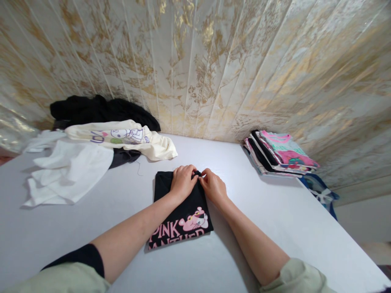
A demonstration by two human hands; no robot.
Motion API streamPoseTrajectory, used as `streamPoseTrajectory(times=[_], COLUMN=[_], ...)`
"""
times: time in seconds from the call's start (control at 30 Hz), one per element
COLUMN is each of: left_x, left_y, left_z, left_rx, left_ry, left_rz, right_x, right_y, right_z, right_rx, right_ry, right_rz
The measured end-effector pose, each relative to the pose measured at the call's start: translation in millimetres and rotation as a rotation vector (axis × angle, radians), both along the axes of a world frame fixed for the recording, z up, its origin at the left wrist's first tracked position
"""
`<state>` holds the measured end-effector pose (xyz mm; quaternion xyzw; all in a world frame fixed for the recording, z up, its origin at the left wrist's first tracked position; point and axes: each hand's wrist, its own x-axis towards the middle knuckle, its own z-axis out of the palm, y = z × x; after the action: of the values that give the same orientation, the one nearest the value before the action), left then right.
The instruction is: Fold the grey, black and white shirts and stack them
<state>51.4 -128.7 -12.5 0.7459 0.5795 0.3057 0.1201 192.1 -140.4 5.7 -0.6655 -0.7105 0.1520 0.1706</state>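
Observation:
A black shirt (189, 207) with pink lettering and a pink cartoon head lies folded into a rectangle on the white table (122, 228). My left hand (184, 181) rests across its far part, with thumb and fingers pinching the black cloth near the far right corner. Right beside it, my right hand (214, 186) pinches the same corner between thumb and fingertips. A small bunched bit of black fabric shows between the two hands.
Loose white, cream and black clothes (70, 162) lie in a heap at the far left. A stack of folded clothes (281, 154) sits at the back right, with a blue and clear bag (320, 193) beside it. A patterned curtain (195, 61) hangs behind the table.

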Motion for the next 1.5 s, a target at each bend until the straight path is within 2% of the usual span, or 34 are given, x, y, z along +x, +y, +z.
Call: streamPoseTrajectory(times=[0.13,0.4,0.67,0.87,1.07,1.2,1.33,1.43,1.5], left_x=[1,0,0,1,2,2,-18,-59,-91], left_y=[-1,-2,-2,-2,-6,-17,-24,-20,-16], left_z=[-0.2,-0.5,-1.6,-2.6,1.2,10.1,24.9,30.4,27.7], left_rx=[0.005,-0.005,-0.012,0.010,0.038,0.090,0.109,0.085,0.023], left_ry=[0.032,0.060,0.082,0.073,0.133,0.166,0.143,0.069,-0.009], left_rz=[-0.004,-0.003,0.005,0.008,0.014,-0.016,-0.062,0.012,0.095], right_x=[0,5,5,5,-2,-5,-4,0,3], right_y=[6,23,26,30,23,18,19,22,22], right_z=[-6.3,-18.8,-20.1,-24.4,-22.6,-19.8,-23.7,-28.2,-28.4], right_rx=[0.075,0.108,0.108,0.128,0.196,0.213,0.225,0.245,0.260], right_ry=[0.038,0.315,0.246,0.325,0.123,0.053,0.049,0.115,0.180], right_rz=[0.007,0.051,0.139,0.120,0.082,0.062,0.065,0.076,0.090])
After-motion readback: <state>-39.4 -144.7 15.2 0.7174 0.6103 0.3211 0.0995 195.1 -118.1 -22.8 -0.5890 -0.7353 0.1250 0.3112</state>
